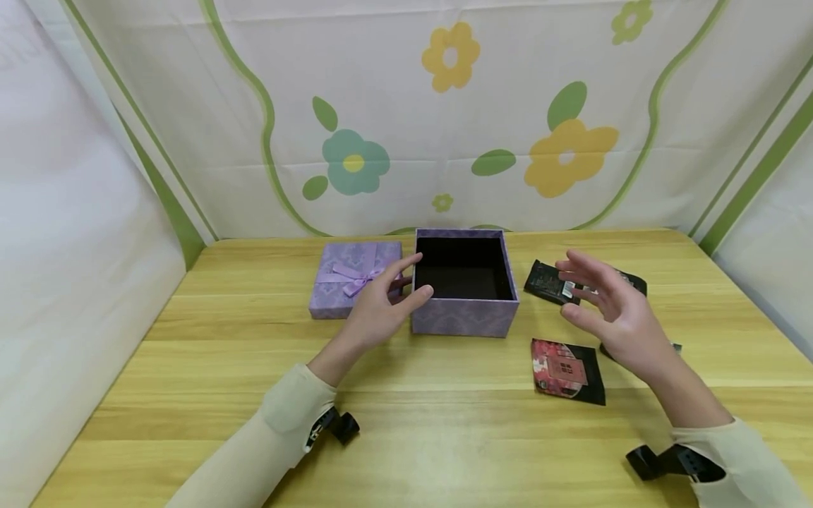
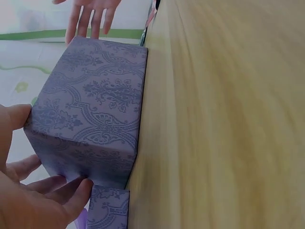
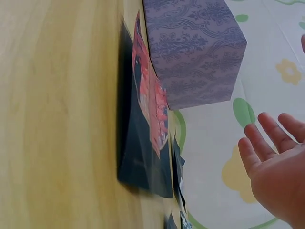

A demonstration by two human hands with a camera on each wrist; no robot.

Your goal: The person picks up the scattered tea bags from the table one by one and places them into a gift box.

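Observation:
An open purple patterned gift box [image 1: 465,317] with a dark inside stands upright on the table. My left hand [image 1: 379,310] is at its left side, fingers along the outer wall and thumb by the near left corner of the rim. In the left wrist view, fingertips of the left hand [image 2: 38,198] touch or nearly touch the patterned wall. My right hand [image 1: 619,321] hovers right of the box, fingers spread and holding nothing. Below it lie a red-and-black packet [image 1: 562,370] and a black packet with a white label [image 1: 545,282]; more packets are partly hidden behind the hand.
The box's purple lid [image 1: 330,298], with a lilac ribbon bow [image 1: 356,280], lies left of the box. A light wood table [image 1: 444,423] carries everything. A white cloth [image 1: 394,85] with printed flowers hangs behind, and more cloth walls stand at both sides.

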